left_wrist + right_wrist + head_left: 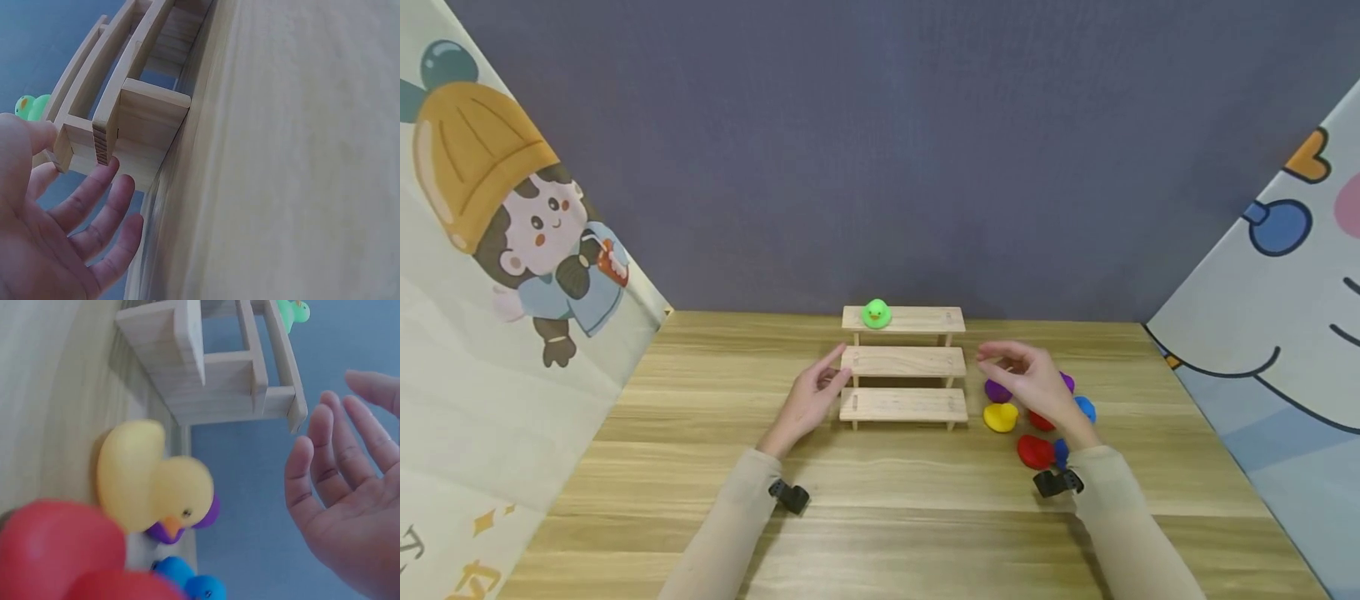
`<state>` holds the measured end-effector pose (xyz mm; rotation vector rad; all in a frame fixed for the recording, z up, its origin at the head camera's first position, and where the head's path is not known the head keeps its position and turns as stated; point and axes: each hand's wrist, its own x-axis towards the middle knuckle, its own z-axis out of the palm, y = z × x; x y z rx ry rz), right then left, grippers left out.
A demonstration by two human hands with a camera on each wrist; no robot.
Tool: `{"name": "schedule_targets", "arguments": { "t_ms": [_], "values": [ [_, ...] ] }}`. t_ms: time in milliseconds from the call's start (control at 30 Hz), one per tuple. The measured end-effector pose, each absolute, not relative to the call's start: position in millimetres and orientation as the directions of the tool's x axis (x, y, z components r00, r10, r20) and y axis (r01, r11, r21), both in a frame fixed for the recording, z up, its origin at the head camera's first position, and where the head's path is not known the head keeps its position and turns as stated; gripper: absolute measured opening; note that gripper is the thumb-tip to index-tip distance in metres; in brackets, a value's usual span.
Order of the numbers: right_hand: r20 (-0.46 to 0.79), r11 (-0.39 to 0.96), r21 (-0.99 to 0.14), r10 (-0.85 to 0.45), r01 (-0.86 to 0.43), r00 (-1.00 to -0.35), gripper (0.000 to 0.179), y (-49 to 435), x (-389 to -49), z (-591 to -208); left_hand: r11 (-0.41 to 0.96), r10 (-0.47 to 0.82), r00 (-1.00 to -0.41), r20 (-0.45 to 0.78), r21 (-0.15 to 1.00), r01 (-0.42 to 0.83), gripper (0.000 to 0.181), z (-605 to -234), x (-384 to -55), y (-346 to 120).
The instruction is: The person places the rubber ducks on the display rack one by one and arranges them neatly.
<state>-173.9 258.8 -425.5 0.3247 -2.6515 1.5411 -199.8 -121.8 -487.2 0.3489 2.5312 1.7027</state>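
Observation:
A three-tiered wooden shelf (902, 404) stands on the table in the head view. On its top tier, toward the left end, sits a green rubber duck (876, 315). My left hand (805, 404) is at the shelf's left end with fingers loosely extended and holding nothing; whether a fingertip touches the wood I cannot tell. To the right of the shelf, my right hand (1037, 385) hovers above several rubber ducks, its fingers slightly bent around nothing. Among these are a yellow duck (131, 478), a red duck (1033, 452), a purple duck (997, 392) and a blue duck (1085, 408), some partly hidden by the hand.
The wood-grained table (700, 467) spreads out around the shelf. Behind it rises a dark grey-blue partition (895, 167). Printed panels with cartoon figures flank both sides, a left panel (475, 358) and a right panel (1240, 333).

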Motion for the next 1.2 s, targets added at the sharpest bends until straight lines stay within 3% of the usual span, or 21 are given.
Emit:
{"name": "schedule_targets", "arguments": {
  "t_ms": [633,1200],
  "values": [
    [0.162,0.468,-0.867,-0.06,-0.171,-0.985,0.035,323,-128,-451,0.388,0.252,-0.967,0.028,0.913,0.128,0.059,-484,-198,-118],
    [-0.04,0.546,-0.838,-0.077,-0.008,-0.996,0.041,368,-101,-465,0.402,0.242,-0.97,0.019,0.908,0.119,0.058,-478,-201,-128]
  ]
}}
